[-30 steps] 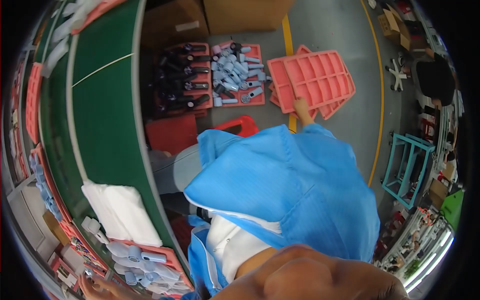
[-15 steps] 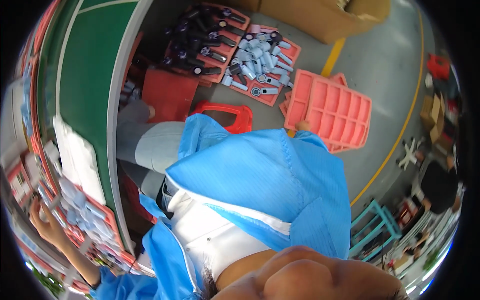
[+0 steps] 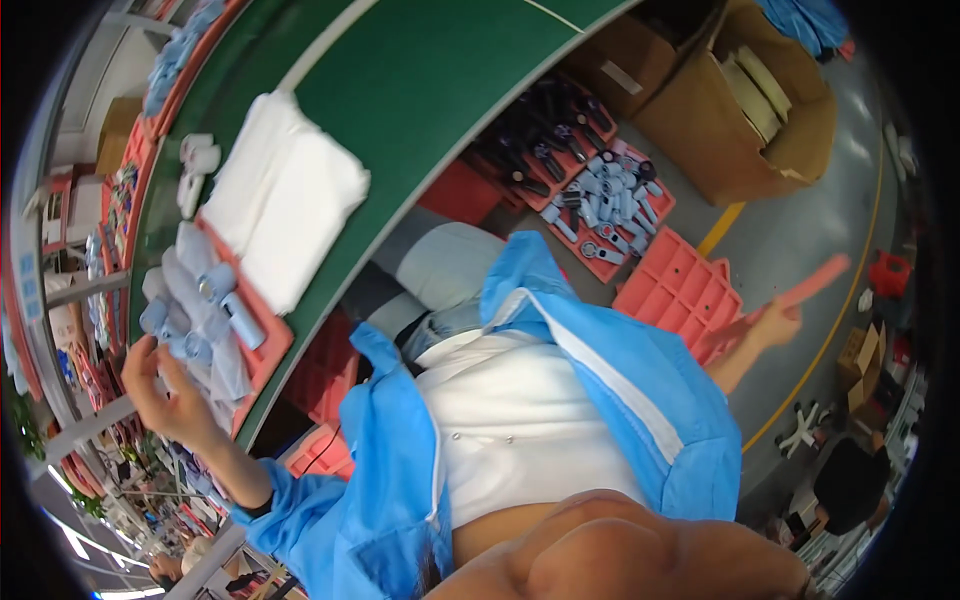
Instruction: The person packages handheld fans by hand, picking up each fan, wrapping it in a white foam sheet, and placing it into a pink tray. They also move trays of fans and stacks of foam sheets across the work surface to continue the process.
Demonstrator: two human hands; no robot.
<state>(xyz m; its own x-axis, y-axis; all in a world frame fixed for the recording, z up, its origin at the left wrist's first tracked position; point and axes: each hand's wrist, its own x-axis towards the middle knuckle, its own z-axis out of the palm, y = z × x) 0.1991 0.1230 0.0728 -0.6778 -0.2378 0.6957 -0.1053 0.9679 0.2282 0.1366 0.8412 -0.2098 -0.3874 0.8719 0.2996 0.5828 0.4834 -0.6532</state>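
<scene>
My right hand [image 3: 775, 325] reaches out to the right over the floor and grips the end of a flat salmon-pink tray [image 3: 815, 283], held up edge-on above a stack of similar compartment trays [image 3: 680, 292]. My left hand [image 3: 160, 392] is at the table's near left. Its fingers are spread against clear bags of pale blue cylinders [image 3: 200, 310], which lie in a pink tray [image 3: 268, 345] on the green table [image 3: 420, 90]. My blue coat fills the middle of the view.
A folded white cloth [image 3: 285, 205] lies on the table beside the bagged parts. Under the table, pink floor trays hold dark tools [image 3: 535, 150] and blue-grey parts [image 3: 615, 200]. An open cardboard box [image 3: 745, 110] stands beyond them, next to a yellow floor line [image 3: 722, 230].
My right hand has raised one pink tray off the floor stack and out to the right. My left hand stays at the bagged parts. The view has swung toward the table.
</scene>
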